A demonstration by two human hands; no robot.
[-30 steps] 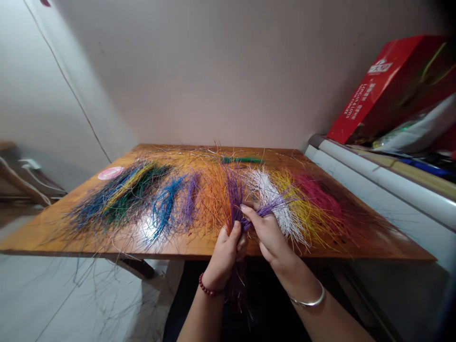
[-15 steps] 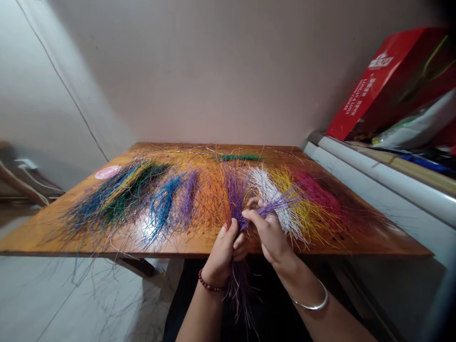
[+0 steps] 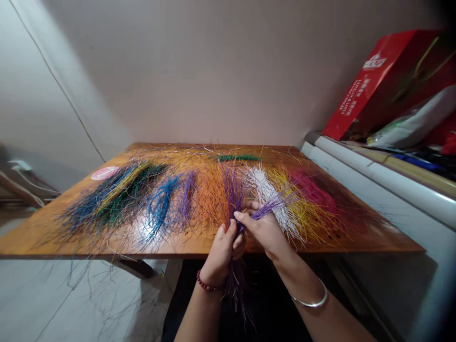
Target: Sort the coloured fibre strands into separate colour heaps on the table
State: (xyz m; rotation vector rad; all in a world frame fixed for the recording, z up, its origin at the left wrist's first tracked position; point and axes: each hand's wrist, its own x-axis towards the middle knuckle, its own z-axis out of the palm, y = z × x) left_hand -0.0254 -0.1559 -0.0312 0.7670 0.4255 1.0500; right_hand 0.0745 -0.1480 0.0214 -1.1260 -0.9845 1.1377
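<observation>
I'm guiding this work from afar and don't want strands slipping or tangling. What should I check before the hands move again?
1. Left hand closed around the purple strands: ok.
2. Right hand gripping the purple tuft that fans out to the right: ok.
3. Held purple clear of the orange strands: cannot tell; they overlap in this view.
4. Purple tuft clear of the white bundle: cannot tell; it crosses in front, contact unclear.
5. All loose strands within the table: not ok; some stick out past the near edge at left.
</observation>
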